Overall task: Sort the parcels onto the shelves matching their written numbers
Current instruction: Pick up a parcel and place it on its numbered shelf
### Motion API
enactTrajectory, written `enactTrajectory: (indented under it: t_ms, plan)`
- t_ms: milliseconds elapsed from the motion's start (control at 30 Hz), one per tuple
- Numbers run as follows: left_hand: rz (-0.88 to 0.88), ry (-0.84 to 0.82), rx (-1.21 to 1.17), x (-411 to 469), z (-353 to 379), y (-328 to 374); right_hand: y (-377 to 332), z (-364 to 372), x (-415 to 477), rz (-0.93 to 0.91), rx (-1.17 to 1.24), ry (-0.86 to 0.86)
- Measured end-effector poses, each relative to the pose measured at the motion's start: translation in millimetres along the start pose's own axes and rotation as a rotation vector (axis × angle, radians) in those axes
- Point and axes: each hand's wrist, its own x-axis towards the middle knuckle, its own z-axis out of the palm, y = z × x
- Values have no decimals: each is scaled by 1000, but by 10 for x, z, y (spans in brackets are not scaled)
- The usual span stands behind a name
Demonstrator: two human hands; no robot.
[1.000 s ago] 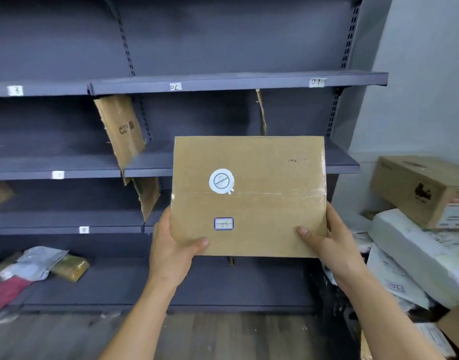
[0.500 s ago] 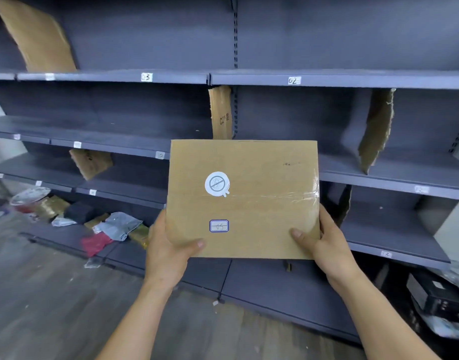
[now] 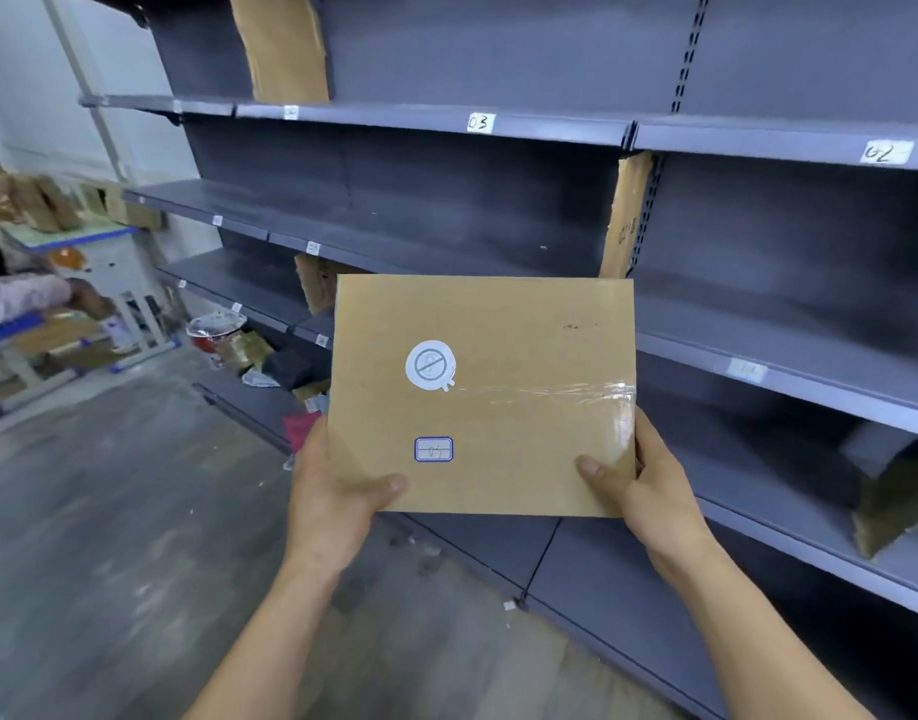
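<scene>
A flat brown cardboard parcel (image 3: 503,356) is held up in front of me, with a round white sticker, clear tape and a small blue-framed label (image 3: 433,450) whose handwritten number looks like 05. My left hand (image 3: 337,491) grips its lower left corner, thumb on the front. At the lower right corner my right hand (image 3: 636,485) grips it the same way. Behind it runs the dark grey shelving (image 3: 446,220), with white tags reading 03 (image 3: 480,122) and 02 (image 3: 885,152) on an upper shelf edge.
Cardboard dividers (image 3: 626,215) stand between shelf sections. Several small parcels and bags (image 3: 254,350) lie on the lowest shelf at left. A table with blue trim (image 3: 77,283) and a seated person's arm (image 3: 26,296) are at far left. The floor is grey wood.
My view has swung left along the shelving: tag 01 and the parcel pile at right left the frame, and the table at left came in. Both hands keep the same hold on the parcel.
</scene>
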Motion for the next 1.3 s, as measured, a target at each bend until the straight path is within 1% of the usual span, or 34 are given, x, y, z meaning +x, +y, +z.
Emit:
enactTrajectory:
  t_ms: [200,533,733,967,1133,1300]
  plan:
    - [-40,100,15,477,-231,-214,81,502,687,-6,15,-109]
    - [-50,337,70,1300,-525,-452,100,1341,1953,-33,16,-314]
    - [-81,428,107,1634,-893,-596,52,1973,2381,-17,16,-409]
    - [-105,473,115,2260,-1595,-997,47,2970,2803,-4,18,-467]
    - [-84,462,92,2874,-2239,-1298,-10,3853,3120,-25,19,-455]
    - [-126,449,115,3403,-2873,-1520,-55,4580,3317,-3,14,-455]
